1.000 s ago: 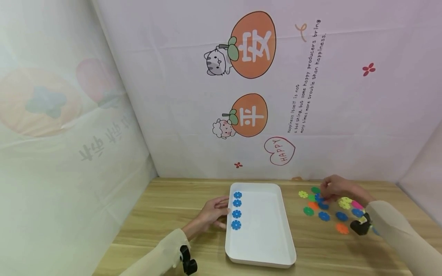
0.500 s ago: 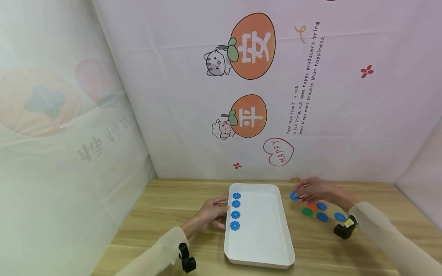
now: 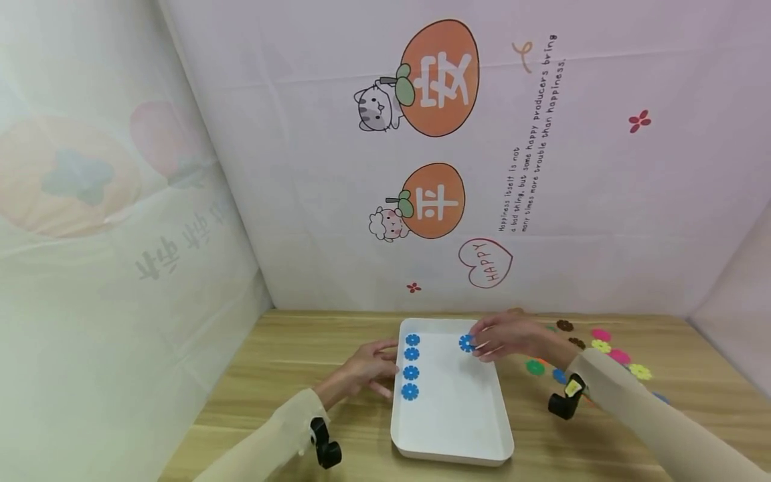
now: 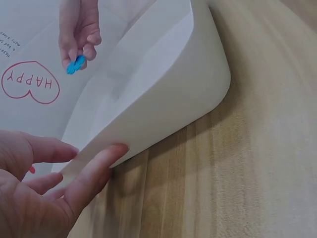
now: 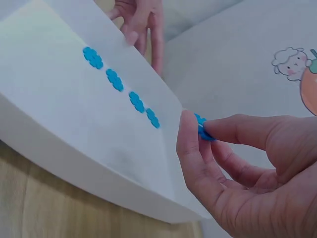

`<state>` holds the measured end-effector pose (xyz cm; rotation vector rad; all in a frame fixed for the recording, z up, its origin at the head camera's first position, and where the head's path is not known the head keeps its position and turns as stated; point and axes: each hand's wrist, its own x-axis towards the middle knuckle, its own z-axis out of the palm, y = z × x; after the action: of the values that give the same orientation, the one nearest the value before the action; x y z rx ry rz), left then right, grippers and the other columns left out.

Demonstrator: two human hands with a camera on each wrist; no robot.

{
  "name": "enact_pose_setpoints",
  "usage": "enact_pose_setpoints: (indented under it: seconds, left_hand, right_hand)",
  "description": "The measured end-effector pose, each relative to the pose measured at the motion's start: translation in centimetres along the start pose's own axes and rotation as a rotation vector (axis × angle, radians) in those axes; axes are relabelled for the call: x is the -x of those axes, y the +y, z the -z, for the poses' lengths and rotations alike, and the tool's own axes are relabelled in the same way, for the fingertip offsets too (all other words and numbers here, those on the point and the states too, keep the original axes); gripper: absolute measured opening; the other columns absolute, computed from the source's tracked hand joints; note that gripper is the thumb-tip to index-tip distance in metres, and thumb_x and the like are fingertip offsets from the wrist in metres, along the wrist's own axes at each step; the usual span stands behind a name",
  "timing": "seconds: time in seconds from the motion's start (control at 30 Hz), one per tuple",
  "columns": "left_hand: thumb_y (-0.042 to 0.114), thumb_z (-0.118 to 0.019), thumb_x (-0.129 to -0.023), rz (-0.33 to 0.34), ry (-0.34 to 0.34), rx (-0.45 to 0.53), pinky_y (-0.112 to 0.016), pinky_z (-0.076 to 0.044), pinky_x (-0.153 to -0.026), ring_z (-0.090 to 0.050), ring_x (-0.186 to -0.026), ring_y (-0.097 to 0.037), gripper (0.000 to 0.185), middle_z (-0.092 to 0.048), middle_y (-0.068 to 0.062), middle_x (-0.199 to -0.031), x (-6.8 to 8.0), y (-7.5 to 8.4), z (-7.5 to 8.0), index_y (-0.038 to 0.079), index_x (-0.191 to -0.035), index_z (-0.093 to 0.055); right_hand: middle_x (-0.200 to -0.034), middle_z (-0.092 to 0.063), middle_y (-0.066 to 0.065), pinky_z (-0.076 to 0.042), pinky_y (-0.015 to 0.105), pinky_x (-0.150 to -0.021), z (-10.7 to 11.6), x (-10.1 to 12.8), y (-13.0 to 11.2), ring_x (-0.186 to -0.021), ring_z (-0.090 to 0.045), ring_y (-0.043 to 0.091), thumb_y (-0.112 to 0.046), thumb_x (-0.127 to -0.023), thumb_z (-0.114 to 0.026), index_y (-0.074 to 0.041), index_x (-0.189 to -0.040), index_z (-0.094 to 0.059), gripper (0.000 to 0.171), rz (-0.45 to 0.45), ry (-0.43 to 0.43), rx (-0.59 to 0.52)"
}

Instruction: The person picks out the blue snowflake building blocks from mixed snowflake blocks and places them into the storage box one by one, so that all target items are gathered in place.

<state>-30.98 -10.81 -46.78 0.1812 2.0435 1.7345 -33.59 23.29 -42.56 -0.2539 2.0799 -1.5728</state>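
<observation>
Inside white tray (image 3: 476, 428), four blue flower discs (image 3: 411, 365) line up.

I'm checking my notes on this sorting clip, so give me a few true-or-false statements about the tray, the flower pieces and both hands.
1. The right hand pinches a blue plastic flower piece over the white rectangular tray. True.
2. Six blue pieces lie in the tray. False: a column of four blue pieces lies along its left side.
3. The left hand touches the tray's left wall. True.
4. The tray holds green and pink pieces. False: those lie among the loose coloured pieces on the wooden table to the right.
</observation>
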Motion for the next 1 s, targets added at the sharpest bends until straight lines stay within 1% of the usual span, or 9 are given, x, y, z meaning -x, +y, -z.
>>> enact_pose_setpoints:
  seconds: [0.1,0.2,0.33,0.43,0.53,0.7,0.83,1.0]
  left_hand:
    - [-0.006,-0.067,-0.094,-0.015,-0.005,0.015,-0.038,-0.068,-0.06,-0.069,-0.119,-0.038,0.069,-0.051,-0.027,-0.155,0.0,-0.1,-0.1,0.004,-0.158,-0.043]
    - [-0.007,-0.067,-0.093,-0.022,-0.004,0.021,-0.037,-0.068,-0.06,-0.069,-0.12,-0.039,0.07,-0.051,-0.028,-0.154,0.0,-0.1,-0.2,0.003,-0.158,-0.043]
    - [-0.008,-0.067,-0.093,-0.018,0.009,0.021,-0.036,-0.068,-0.058,-0.071,-0.115,-0.038,0.07,-0.052,-0.028,-0.153,0.0,-0.1,-0.1,0.003,-0.158,-0.043]
    - [-0.008,-0.067,-0.092,-0.013,0.019,0.016,-0.036,-0.068,-0.058,-0.073,-0.111,-0.036,0.07,-0.053,-0.027,-0.152,-0.1,0.0,0.0,0.004,-0.158,-0.044]
    - [-0.007,-0.067,-0.093,-0.004,0.022,0.012,-0.037,-0.068,-0.059,-0.073,-0.11,-0.035,0.07,-0.053,-0.027,-0.152,-0.2,-0.1,-0.1,0.005,-0.157,-0.045]
    - [-0.007,-0.067,-0.093,0.005,0.019,0.003,-0.038,-0.068,-0.06,-0.073,-0.11,-0.035,0.068,-0.054,-0.027,-0.151,-0.4,-0.1,-0.1,0.005,-0.156,-0.046]
    - [-0.007,-0.067,-0.094,0.004,0.017,-0.005,-0.038,-0.068,-0.06,-0.073,-0.111,-0.035,0.067,-0.054,-0.028,-0.15,-0.4,-0.1,-0.1,0.006,-0.156,-0.046]
    - [-0.008,-0.067,-0.092,-0.003,0.019,0.004,-0.037,-0.068,-0.058,-0.072,-0.113,-0.036,0.069,-0.054,-0.029,-0.15,-0.2,-0.3,0.1,0.004,-0.157,-0.045]
  right_hand:
    - [-0.103,-0.076,0.012,-0.068,0.038,-0.087,-0.7,-0.5,0.0,-0.096,-0.075,0.026,-0.005,-0.103,-0.063,0.008,-0.122,-0.061,0.023,-0.01,-0.041,-0.015]
    - [-0.103,-0.075,0.011,-0.067,0.036,-0.086,-2.1,-1.1,-0.5,-0.097,-0.074,0.026,-0.004,-0.103,-0.063,0.006,-0.119,-0.062,0.019,-0.029,-0.053,-0.014]
    - [-0.105,-0.073,0.014,-0.067,0.034,-0.086,-4.1,-2.0,-1.4,-0.097,-0.073,0.027,-0.005,-0.102,-0.065,0.006,-0.118,-0.062,0.02,-0.057,-0.019,-0.013]
    - [-0.105,-0.073,0.016,-0.068,0.033,-0.084,-5.6,-2.6,-1.8,-0.091,-0.074,0.025,-0.005,-0.099,-0.069,0.004,-0.117,-0.065,0.02,-0.095,0.026,-0.005]
    - [-0.101,-0.074,0.015,-0.068,0.032,-0.082,-7.0,-2.9,-1.9,-0.083,-0.074,0.022,-0.006,-0.097,-0.074,0.001,-0.114,-0.068,0.02,-0.135,0.042,0.028]
    - [-0.093,-0.075,0.013,-0.068,0.03,-0.076,-9.1,-3.1,-1.7,-0.075,-0.073,0.019,-0.007,-0.095,-0.076,0.001,-0.112,-0.069,0.02,-0.16,0.014,0.117]
    - [-0.089,-0.075,0.013,-0.068,0.028,-0.073,-10.3,-3.3,-1.6,-0.074,-0.073,0.018,-0.006,-0.095,-0.075,0.003,-0.111,-0.068,0.019,-0.166,-0.025,0.147]
    - [-0.085,-0.075,0.012,-0.067,0.027,-0.069,-11.7,-3.6,-1.5,-0.07,-0.074,0.017,-0.006,-0.094,-0.078,-0.001,-0.1,-0.07,0.011,-0.16,-0.062,0.181]
